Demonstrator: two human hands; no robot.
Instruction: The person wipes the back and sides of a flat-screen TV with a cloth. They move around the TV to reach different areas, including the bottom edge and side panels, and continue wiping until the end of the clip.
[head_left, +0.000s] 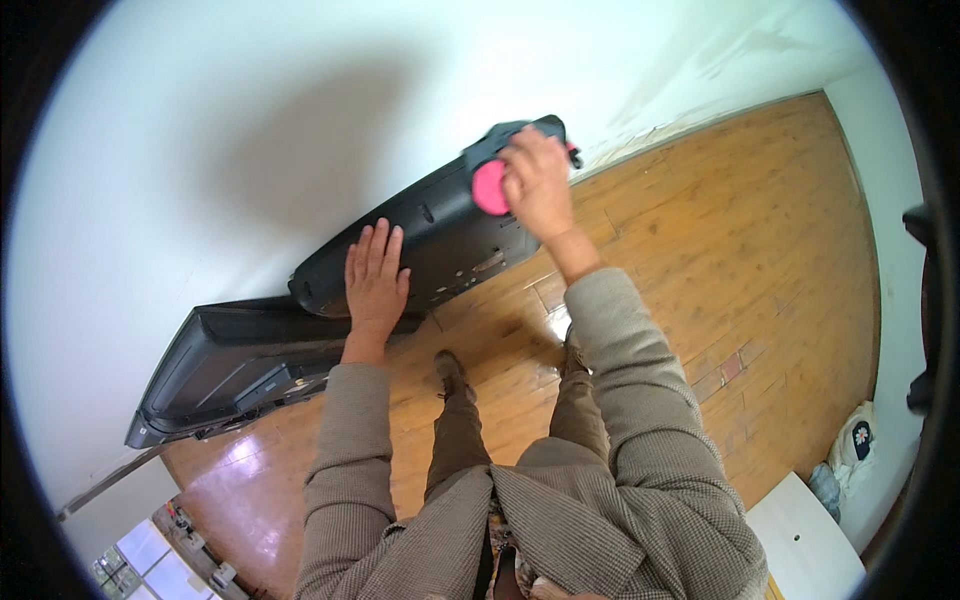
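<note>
A black plastic shell, which looks like the back of a flat-screen television, leans against the white wall in front of me. My left hand lies flat on its lower left part, fingers stretched out, gripping nothing. My right hand holds a dark grey, cloth-like item with a round pink part against the shell's upper right end. The fingers hide part of the item, and its exact kind cannot be told. A second black shell leans on the wall at the left, partly behind the first.
Wood-look flooring spreads to the right and under my boots. A white board is at the lower right, beside a white cloth bundle. Small items line a sill or ledge near a window at the lower left.
</note>
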